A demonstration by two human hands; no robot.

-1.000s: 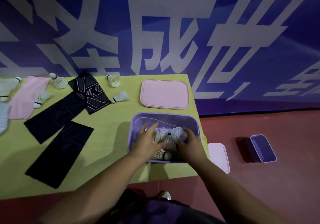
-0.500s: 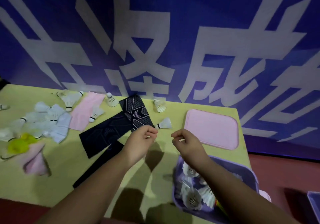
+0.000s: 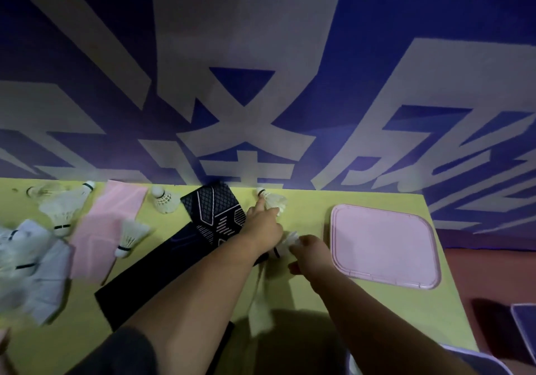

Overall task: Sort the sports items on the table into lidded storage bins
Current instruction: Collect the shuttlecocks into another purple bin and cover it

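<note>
Green table [image 3: 377, 311] below a blue banner [image 3: 261, 55]: right hand [image 3: 311, 255] pinches near shuttlecock [image 3: 285, 242]; left hand [image 3: 262, 223], forefinger straight, touches far shuttlecock [image 3: 274, 200]. Light, crushable feathers, probably best lifted by the cork.

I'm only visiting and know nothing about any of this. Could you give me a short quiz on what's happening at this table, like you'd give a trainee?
1. True or false: the pink lid stands on its edge.
2. What does the right hand grip?
A. a white shuttlecock
B. a pink cloth
C. a black sleeve
3. Which hand stretches a finger to the far shuttlecock at the table's back edge?

Key
1. False: it lies flat on the table.
2. A.
3. The left hand.
</note>
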